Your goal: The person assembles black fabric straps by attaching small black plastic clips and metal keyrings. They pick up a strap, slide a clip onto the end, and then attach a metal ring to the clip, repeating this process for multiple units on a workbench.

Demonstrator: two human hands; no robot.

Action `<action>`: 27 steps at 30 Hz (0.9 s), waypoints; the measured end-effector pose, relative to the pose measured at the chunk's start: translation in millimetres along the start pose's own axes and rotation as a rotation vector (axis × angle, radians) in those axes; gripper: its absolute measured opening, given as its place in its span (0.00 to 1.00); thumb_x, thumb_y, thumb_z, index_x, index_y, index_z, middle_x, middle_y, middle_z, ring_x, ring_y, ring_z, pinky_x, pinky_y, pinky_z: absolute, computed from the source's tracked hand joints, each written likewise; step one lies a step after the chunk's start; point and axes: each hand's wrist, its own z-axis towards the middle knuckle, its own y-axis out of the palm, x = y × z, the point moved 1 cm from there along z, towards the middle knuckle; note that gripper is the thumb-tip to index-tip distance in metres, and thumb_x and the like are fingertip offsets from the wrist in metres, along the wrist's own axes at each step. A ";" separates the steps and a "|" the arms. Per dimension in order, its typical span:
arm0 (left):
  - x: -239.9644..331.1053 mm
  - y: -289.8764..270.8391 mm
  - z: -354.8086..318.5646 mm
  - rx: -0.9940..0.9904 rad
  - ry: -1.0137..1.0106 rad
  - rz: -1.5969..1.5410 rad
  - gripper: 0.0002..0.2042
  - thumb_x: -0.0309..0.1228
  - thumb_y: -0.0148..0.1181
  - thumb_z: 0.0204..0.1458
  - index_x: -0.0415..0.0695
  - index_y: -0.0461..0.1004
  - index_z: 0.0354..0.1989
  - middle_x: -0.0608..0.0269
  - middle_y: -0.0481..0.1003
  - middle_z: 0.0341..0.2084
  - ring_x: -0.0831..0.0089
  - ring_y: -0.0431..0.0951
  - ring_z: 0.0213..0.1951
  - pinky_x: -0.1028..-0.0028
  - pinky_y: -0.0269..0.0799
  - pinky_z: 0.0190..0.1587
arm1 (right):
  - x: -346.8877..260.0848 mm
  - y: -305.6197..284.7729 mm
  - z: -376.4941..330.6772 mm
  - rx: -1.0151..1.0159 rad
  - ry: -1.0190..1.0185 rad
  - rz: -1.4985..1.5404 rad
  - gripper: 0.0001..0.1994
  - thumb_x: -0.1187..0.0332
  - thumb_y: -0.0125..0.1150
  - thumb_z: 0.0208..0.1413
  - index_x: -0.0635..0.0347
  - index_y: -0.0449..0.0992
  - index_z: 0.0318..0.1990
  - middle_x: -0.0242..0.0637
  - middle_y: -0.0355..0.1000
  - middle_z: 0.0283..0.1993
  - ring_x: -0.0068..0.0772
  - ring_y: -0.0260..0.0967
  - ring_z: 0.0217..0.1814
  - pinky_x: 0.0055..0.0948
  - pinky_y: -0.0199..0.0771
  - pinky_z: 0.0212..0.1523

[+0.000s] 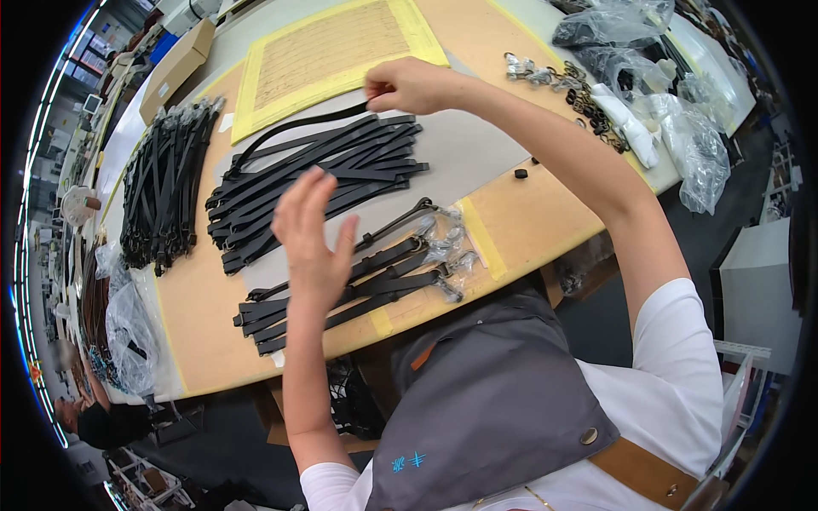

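Observation:
My right hand (413, 85) is closed in a pinch on one end of a black strap (294, 126). The strap arcs up from the left side of a wide pile of flat black straps (311, 183), and its far end meets the pile. Over the near side of that pile hovers my left hand (315, 234), with thumb and fingers apart and nothing in it. Close to the table edge lies a smaller row of black straps (375, 289), partly behind my left forearm. Their right ends carry metal clasps (447, 247) in clear plastic wrap.
A bundle of black straps (170, 183) lies at the left, near a cardboard box (179, 72). At the back is a yellow-edged board (328, 51). Loose metal clasps (592, 111) and clear plastic bags (690, 149) sit to the right. A small black piece (521, 174) rests nearer the edge.

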 end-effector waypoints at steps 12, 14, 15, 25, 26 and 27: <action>-75.8 -77.0 12.9 0.176 0.041 0.405 0.24 0.14 0.59 0.51 0.45 0.75 0.58 0.58 0.77 0.30 0.63 0.75 0.37 0.66 0.71 0.46 | -101.5 -48.3 -132.5 -0.102 0.179 0.582 0.09 0.66 0.64 0.63 0.64 0.79 0.42 0.32 0.77 0.33 0.21 0.73 0.35 0.25 0.74 0.38; -53.8 -76.3 3.4 -0.037 0.075 0.423 0.26 0.14 0.61 0.45 0.45 0.76 0.56 0.59 0.77 0.30 0.63 0.73 0.37 0.66 0.69 0.47 | -87.7 -21.9 -148.9 -0.109 0.245 0.648 0.09 0.67 0.62 0.64 0.65 0.79 0.42 0.32 0.78 0.34 0.20 0.74 0.35 0.25 0.76 0.39; -40.3 -68.7 1.2 -0.143 0.095 0.427 0.27 0.14 0.62 0.42 0.45 0.76 0.55 0.60 0.76 0.30 0.63 0.72 0.37 0.66 0.68 0.48 | -82.6 -6.9 -157.6 -0.107 0.259 0.692 0.09 0.67 0.62 0.64 0.65 0.79 0.43 0.33 0.78 0.34 0.20 0.75 0.35 0.25 0.77 0.40; 33.7 13.7 -24.1 -0.395 -0.175 -0.478 0.10 0.25 0.68 0.56 0.38 0.78 0.45 0.54 0.82 0.35 0.62 0.83 0.35 0.71 0.78 0.39 | -66.3 -0.6 -182.9 0.017 0.205 0.060 0.10 0.63 0.64 0.62 0.58 0.79 0.46 0.40 0.80 0.43 0.43 0.79 0.44 0.37 0.77 0.48; 33.6 13.1 -23.0 -0.386 -0.238 -0.492 0.09 0.24 0.68 0.56 0.38 0.78 0.44 0.55 0.82 0.34 0.64 0.83 0.33 0.70 0.77 0.38 | -55.9 -14.5 -188.7 0.058 0.252 -0.137 0.10 0.64 0.64 0.61 0.57 0.79 0.46 0.39 0.80 0.46 0.42 0.78 0.48 0.38 0.76 0.51; 31.5 15.0 -22.2 -0.359 -0.222 -0.519 0.10 0.25 0.69 0.56 0.38 0.78 0.44 0.56 0.82 0.33 0.66 0.82 0.32 0.71 0.76 0.37 | -45.1 -25.3 -196.9 0.034 0.308 -0.247 0.10 0.65 0.64 0.61 0.57 0.78 0.46 0.38 0.79 0.48 0.42 0.77 0.50 0.38 0.75 0.53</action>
